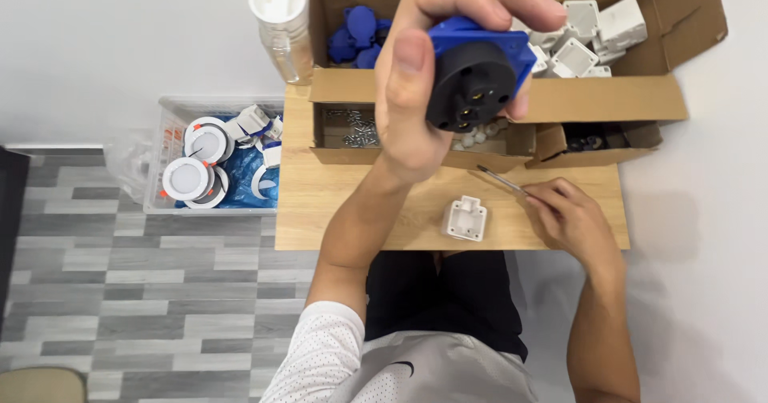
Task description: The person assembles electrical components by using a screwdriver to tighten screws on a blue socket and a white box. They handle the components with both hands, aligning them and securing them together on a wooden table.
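My left hand (436, 67) is raised close to the camera and grips a blue and black round socket part (476, 71), its black face with brass contact holes turned toward me. My right hand (572, 215) rests on the small wooden table (336, 211) and holds a thin screwdriver (502, 180) whose tip points up and left. A small white square housing (465, 218) lies on the table between my arms, touched by neither hand.
A large open cardboard box (608, 99) at the table's back holds blue parts (356, 35), white housings (596, 31) and a compartment of screws (358, 128). A clear plastic bottle (282, 27) stands left of it. A clear bin (212, 159) of round white fittings sits on the floor.
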